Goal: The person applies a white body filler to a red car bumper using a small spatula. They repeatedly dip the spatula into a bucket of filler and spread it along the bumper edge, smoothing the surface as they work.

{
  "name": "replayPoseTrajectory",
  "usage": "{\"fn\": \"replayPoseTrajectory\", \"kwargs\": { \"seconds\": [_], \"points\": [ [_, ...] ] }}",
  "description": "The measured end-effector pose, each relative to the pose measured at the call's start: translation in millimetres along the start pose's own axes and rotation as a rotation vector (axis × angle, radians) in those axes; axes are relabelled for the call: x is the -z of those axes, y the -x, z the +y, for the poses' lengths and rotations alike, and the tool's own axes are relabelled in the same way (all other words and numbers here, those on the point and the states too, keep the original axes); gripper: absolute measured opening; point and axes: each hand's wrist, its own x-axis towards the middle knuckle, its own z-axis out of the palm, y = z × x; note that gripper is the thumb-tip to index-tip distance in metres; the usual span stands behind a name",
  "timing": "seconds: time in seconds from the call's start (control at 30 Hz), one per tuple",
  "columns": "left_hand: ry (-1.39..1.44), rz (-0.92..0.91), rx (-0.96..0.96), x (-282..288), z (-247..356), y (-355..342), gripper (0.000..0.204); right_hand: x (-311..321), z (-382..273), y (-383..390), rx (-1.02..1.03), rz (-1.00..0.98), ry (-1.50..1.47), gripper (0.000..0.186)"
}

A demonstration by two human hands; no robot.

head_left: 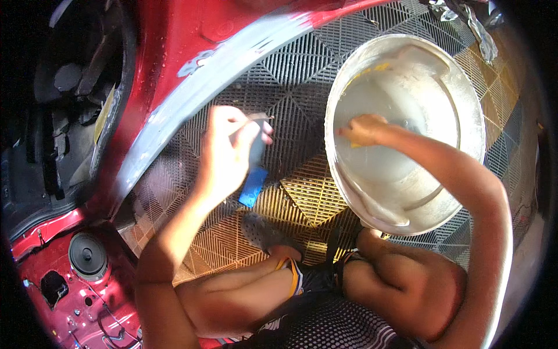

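My left hand (229, 139) is raised beside the car's wheel arch, its fingers pinching a thin grey sheet (257, 142) that looks like sandpaper. Inside a large, whitish bucket (335, 168) on the right, my right hand (366, 129) is closed low over cloudy water (401, 110). A bit of yellow (356, 145) shows under its fingers, too little to name. The red car panel (174, 64) at the upper left carries a curved band of grey, sanded-looking filler (232, 72) along its edge.
A flat blue block (253, 187) lies on the slatted floor tiles (314, 192) between my feet and the bucket. At lower left the red door opening holds a round speaker (88, 256) and loose wiring. Crumpled silvery wrapping (481, 38) hangs at the upper right.
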Motion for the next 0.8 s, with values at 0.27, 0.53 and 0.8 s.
{"fn": "replayPoseTrajectory", "kwargs": {
  "seconds": [0.27,0.53,0.8],
  "points": [
    [0.672,-0.187,0.575,-73,-30,32,0.018,42,-34,86,0.047,-0.068,-1.322,0.039],
    [0.956,0.222,0.335,-55,39,-23,0.025,119,-179,142,0.674,0.254,-0.855,0.063],
    [-1.113,0.493,-0.656,77,11,-68,0.019,98,-137,172,0.568,0.275,-0.774,0.036]
  ]
}}
